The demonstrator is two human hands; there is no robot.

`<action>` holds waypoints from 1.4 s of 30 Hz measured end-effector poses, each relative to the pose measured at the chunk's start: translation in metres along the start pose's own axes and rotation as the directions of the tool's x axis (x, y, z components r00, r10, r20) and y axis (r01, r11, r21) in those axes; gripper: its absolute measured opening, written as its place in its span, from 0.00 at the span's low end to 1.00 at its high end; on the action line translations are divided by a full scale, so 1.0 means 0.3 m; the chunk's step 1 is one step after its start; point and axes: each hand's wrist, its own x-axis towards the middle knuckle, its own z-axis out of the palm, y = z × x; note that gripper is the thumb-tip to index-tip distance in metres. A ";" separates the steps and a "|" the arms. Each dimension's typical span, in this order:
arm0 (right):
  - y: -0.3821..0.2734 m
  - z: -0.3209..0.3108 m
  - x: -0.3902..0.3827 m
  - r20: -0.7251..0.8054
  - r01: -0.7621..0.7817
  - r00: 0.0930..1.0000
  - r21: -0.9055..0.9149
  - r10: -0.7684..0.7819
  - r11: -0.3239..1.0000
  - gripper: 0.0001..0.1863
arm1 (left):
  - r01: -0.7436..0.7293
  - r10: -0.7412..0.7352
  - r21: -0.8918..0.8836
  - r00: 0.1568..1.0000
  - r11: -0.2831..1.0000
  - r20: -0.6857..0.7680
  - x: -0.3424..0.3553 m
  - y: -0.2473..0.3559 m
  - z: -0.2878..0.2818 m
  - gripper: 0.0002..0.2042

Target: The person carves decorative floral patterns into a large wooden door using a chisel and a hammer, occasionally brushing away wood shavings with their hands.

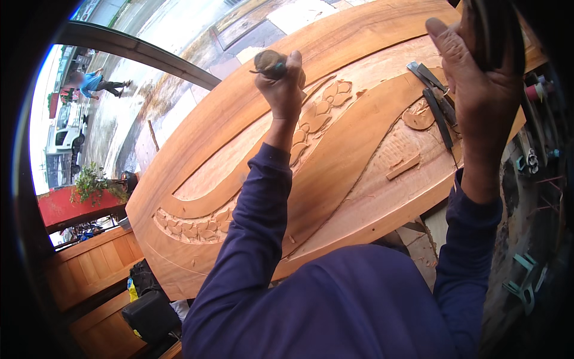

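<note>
Surroundings. A large carved wooden panel (335, 179) is seen across the middle of the view, below both hands. Its near edge is partly hidden by the torso, and its carved relief (311, 122) is crossed by the left sleeve (251, 209). The upper right part is covered by the right hand (478, 75). Dark-handled tools (437, 119) are laid on the panel, just beside the right wrist. Near them a rounded piece of wood (418, 121) is noted; whether it is loose or carved in place cannot be told. A short wood strip (403, 167) is found lower on the recessed ground.

At left, a red planter (60, 209) with a green plant (92, 185), wooden boards (98, 263) and a black case (149, 316) are noted. The outdoor view is crossed by a dark beam (143, 54); a person in blue (92, 82) and a white vehicle (64, 131) are seen there. Teal clamp-like parts (520, 281) are seen at right.

Grip. Left hand (283, 91): closed around a handle (269, 63) with a rounded end, held above the panel; working tip not visible. Right hand: wrapped about a dark object (493, 24), kind unclear, held above the panel's upper right part.

Counts. Panel, 1; handle, 1; dark object, 1; strip, 1; dark-handled tools, at least 2; case, 1; planter, 1; distant person, 1.
</note>
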 end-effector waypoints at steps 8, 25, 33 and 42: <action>0.074 0.018 0.040 -0.104 0.258 0.963 0.078 -0.249 0.963 0.39 | 0.020 -0.020 -0.020 1.000 1.000 -0.015 -0.001 -0.006 0.014 0.14; 0.357 0.104 -0.074 0.583 0.503 0.789 -0.435 -0.192 0.747 0.37 | -0.130 0.082 0.253 0.978 0.959 0.190 0.017 -0.100 0.022 0.08; 0.242 -0.197 -0.170 0.287 0.102 0.958 -0.262 -0.023 0.960 0.42 | -0.056 0.055 -0.067 0.998 0.996 -0.010 -0.044 -0.035 -0.032 0.10; 0.165 -0.184 -0.175 0.226 0.104 0.973 -0.242 -0.048 0.965 0.36 | -0.003 -0.001 0.069 0.999 0.998 0.055 0.020 -0.105 0.035 0.12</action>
